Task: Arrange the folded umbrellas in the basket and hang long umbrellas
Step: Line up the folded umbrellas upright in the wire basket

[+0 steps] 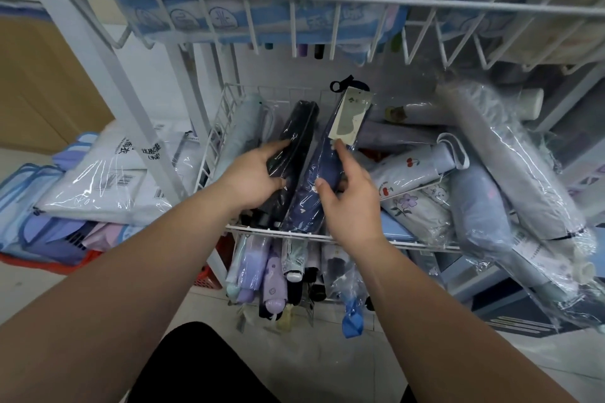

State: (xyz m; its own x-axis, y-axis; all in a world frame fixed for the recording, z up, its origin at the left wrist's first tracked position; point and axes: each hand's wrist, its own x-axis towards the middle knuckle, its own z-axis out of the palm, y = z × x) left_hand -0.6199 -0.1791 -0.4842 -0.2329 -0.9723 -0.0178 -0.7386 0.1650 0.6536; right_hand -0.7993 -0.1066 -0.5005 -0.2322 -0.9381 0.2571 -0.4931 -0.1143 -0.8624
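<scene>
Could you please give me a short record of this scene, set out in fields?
left hand: grips the black umbrella
right hand: holds the navy umbrella
placement: side by side, lengthwise, in the left half of the wire basket
right of basket: pale umbrellas lie crosswise, a cherry-print umbrella among them
wrapping: clear plastic sleeves

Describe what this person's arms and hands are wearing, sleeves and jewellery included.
The left hand and right hand are ungloved, with no rings, watch or bracelet visible; the left forearm and right forearm are bare to the frame edge, no sleeve showing.
</scene>
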